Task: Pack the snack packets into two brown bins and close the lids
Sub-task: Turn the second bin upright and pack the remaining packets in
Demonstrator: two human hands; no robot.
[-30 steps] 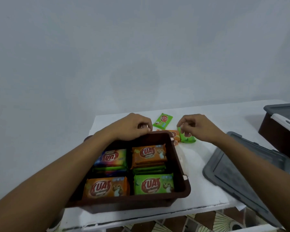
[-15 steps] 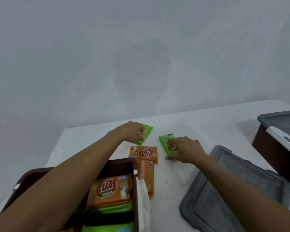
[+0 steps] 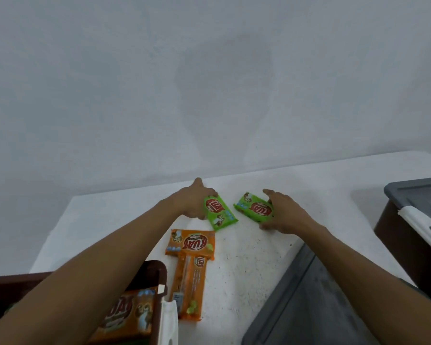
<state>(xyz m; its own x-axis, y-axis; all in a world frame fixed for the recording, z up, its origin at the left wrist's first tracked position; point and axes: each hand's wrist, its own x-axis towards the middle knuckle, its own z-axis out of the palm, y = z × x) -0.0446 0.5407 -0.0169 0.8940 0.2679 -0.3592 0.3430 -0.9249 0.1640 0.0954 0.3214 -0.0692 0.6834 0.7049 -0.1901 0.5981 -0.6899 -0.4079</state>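
A: Near end?
B: Open bin [image 3: 161, 270], part-filled, bottom left. Grey lid [image 3: 309, 307] lies off it, bottom right. Two orange packets [image 3: 189, 245] lie loose on the worktop [image 3: 246, 260] between; shut bin [image 3: 396, 235] far right.
A: Hands?
B: Further out. Left hand [image 3: 192, 202] fingers grip a green packet [image 3: 219, 214]; right hand [image 3: 281, 216] fingers clasp the second green packet [image 3: 255, 207] (both flat on worktop).
A: Step?
B: Collecting strays, likely. Next: lift both into the bin, then the orange ones, then the lid.

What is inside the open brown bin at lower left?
An orange snack packet lies in the brown bin, near its right wall. The left forearm covers most of the interior, so the rest is hidden.
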